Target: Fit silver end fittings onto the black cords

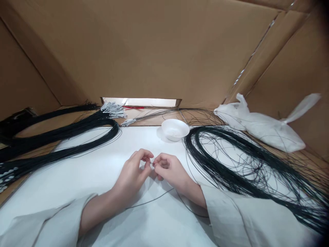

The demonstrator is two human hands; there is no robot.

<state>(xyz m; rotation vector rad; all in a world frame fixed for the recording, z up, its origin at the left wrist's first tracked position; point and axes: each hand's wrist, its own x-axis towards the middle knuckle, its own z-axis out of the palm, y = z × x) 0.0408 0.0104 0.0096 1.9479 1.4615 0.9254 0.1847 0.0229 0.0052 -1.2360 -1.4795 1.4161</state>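
My left hand and my right hand meet over the white table sheet, fingertips pinched together on the end of a thin black cord. The cord trails back under my wrists toward me. Whether a small bead sits between the fingertips is too small to tell. A small white bowl stands just beyond my hands, with pale little pieces inside.
A big loose coil of black cords lies at the right. Bundled black cords with silver-white ends lie at the left. A white plastic bag rests at the right rear. Cardboard walls enclose the table.
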